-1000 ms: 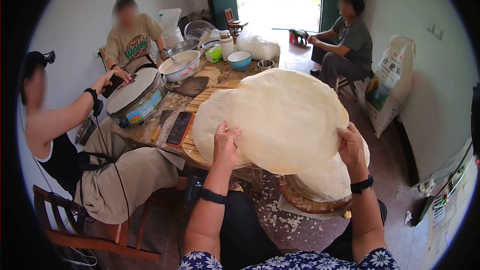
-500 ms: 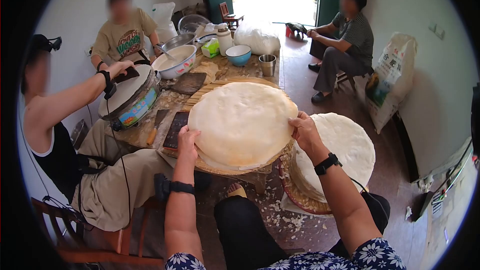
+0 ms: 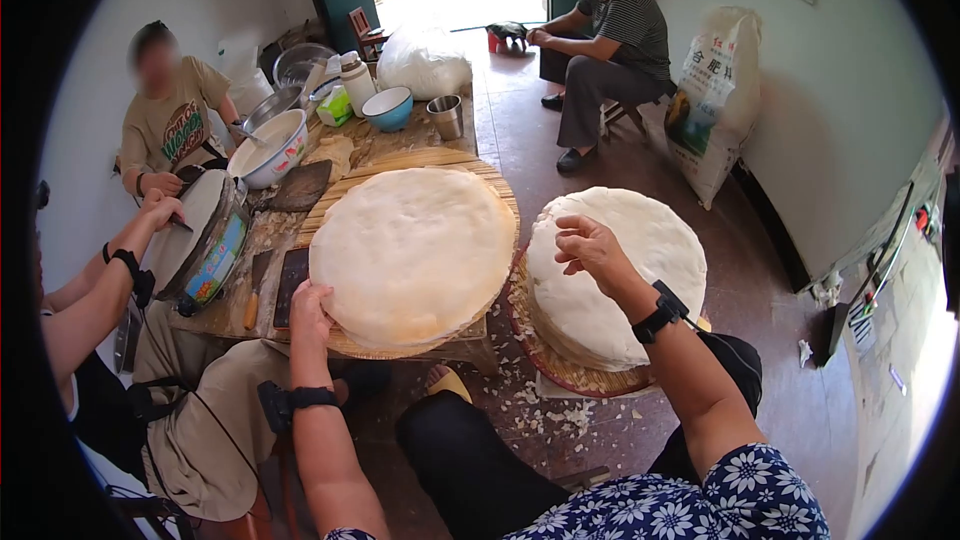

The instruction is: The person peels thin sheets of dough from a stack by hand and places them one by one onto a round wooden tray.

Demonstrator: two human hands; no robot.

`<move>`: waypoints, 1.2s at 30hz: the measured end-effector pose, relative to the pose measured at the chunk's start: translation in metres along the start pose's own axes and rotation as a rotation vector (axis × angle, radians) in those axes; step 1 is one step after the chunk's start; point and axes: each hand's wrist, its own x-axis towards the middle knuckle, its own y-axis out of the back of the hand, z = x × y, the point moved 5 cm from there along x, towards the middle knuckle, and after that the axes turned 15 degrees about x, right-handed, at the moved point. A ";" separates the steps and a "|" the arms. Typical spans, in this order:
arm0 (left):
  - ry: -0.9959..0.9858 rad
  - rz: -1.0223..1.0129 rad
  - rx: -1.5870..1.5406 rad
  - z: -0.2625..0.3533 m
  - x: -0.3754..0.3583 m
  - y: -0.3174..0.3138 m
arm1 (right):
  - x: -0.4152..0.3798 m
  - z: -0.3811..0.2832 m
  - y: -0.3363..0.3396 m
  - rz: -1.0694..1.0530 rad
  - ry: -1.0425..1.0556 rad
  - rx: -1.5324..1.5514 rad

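Observation:
A thin, round flatbread lies on top of a stack on a woven straw mat at the table's near end. My left hand grips its lower left edge, thumb over the top and the other fingers partly hidden. To the right, a second, thicker pile of pale flatbreads rests on a round woven tray. Over that pile hovers my right hand, fingers loosely bent and apart, with nothing visible in them.
On the left, a co-worker's hands are over a round griddle. A knife, a basin, a blue bowl and a metal cup are on the table. Crumbs litter the floor. Another person sits beyond.
My right hand has let go of the flatbread's right edge and moved over the right pile. The flatbread lies flatter on its stack; my left hand stays at its edge. The view has shifted right.

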 end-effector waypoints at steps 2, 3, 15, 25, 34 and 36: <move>0.022 -0.028 0.009 -0.005 0.008 0.004 | -0.017 -0.006 0.019 0.016 0.004 -0.001; 0.015 -0.044 -0.016 -0.008 0.012 0.005 | -0.023 -0.007 0.030 0.021 0.002 -0.011; -0.032 0.092 0.144 0.002 -0.001 0.003 | -0.089 -0.025 0.106 0.145 0.036 -0.019; -0.137 0.342 0.372 -0.016 0.024 0.020 | -0.108 -0.029 0.140 0.236 0.089 -0.012; -0.157 0.543 0.739 -0.008 0.008 0.014 | -0.113 -0.032 0.162 0.312 0.108 -0.006; -0.184 0.607 0.925 -0.001 0.005 0.010 | -0.114 -0.033 0.164 0.311 0.108 -0.004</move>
